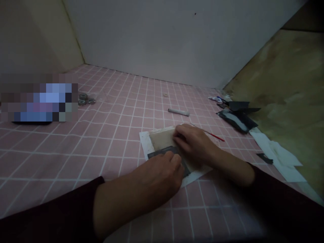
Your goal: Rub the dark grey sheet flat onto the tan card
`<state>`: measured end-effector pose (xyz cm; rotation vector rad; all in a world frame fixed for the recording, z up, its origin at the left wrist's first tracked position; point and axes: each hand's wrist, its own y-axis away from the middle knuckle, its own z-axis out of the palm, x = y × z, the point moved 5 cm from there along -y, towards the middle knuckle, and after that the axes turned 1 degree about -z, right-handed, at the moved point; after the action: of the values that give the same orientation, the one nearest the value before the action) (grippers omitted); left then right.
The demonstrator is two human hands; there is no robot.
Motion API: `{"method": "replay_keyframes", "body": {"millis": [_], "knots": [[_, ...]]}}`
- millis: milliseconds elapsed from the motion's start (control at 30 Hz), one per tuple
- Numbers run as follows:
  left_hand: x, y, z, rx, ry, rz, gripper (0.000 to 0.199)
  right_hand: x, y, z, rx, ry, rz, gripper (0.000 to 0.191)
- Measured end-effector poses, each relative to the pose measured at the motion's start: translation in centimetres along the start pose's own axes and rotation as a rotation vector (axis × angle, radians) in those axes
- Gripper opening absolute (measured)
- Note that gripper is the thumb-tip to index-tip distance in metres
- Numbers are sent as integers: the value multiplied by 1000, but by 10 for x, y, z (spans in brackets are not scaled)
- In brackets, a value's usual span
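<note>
A beige flat piece (162, 137) lies on a white sheet (145, 141) near the front of the table. Over its lower part is a dark grey sheet (158, 152). My left hand (167, 170) rests on the dark sheet with its fingers curled; what lies under the fingertips is hidden. On the beige piece, my right hand (189, 141) has its fingers bent and pressed together, and I cannot make out anything between them. Just beyond my right hand lies a thin tool with a red handle (217, 137).
A grey tube (178, 112) lies beyond the hands on the pink checked cloth (113, 118). Black pieces (238, 118) and white paper (278, 155) sit along the right side. Small rolls (83, 98) and a blurred-out device (43, 104) are at left.
</note>
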<state>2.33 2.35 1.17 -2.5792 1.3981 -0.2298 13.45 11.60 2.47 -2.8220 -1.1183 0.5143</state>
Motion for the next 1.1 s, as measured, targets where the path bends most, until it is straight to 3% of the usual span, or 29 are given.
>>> {"method": "replay_keyframes", "body": {"millis": [100, 267, 500, 667, 867, 1100], "knots": [[0, 0, 0, -13, -1, -18, 13, -2, -5, 1, 28, -3, -39, 10], [0, 1, 0, 5, 16, 6, 12, 3, 10, -3, -111, 0, 21, 11], [0, 0, 1, 25, 2, -24, 13, -14, -6, 7, -24, -91, -84, 11], [1, 1, -2, 45, 16, 11, 14, -8, 8, 3, -68, -16, -62, 14], [-1, 0, -1, 3, 17, -34, 13, -12, -5, 9, -49, -9, -91, 11], [0, -1, 1, 14, 5, 1, 11, -2, 7, 3, -67, -25, -47, 9]]}}
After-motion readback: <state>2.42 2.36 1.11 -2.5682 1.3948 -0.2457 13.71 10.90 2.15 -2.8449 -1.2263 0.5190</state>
